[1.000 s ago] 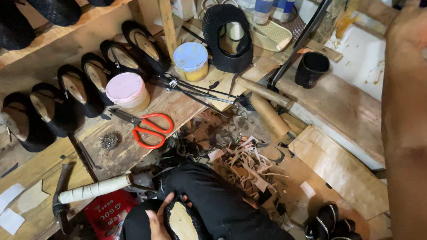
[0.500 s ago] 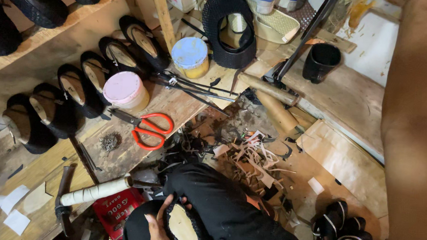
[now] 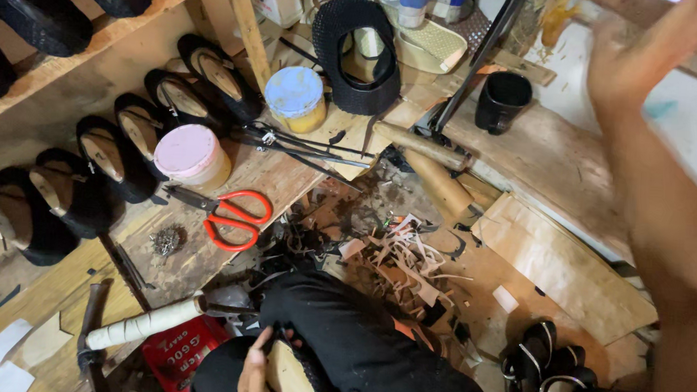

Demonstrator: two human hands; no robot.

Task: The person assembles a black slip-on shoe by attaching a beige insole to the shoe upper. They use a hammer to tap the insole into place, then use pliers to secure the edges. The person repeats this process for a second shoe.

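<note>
Looking down from my head, my left hand (image 3: pixel 256 366) sits low between my knees, fingers curled and pinching the edge of a black woven shoe upper with a tan insole (image 3: pixel 294 374) resting against my dark trousers (image 3: pixel 358 337). My right hand (image 3: pixel 645 52) is raised high, blurred, fingers spread and holding nothing, far above the red-handled scissors (image 3: pixel 234 218) on the wooden bench (image 3: pixel 286 181).

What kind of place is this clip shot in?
Most likely a small shoemaking or shoe-repair workshop. Black shoes stand in a row by a wooden shelf, red-handled scissors lie on the workbench, and leather scraps litter the floor. The left hand holds a shoe.
</note>
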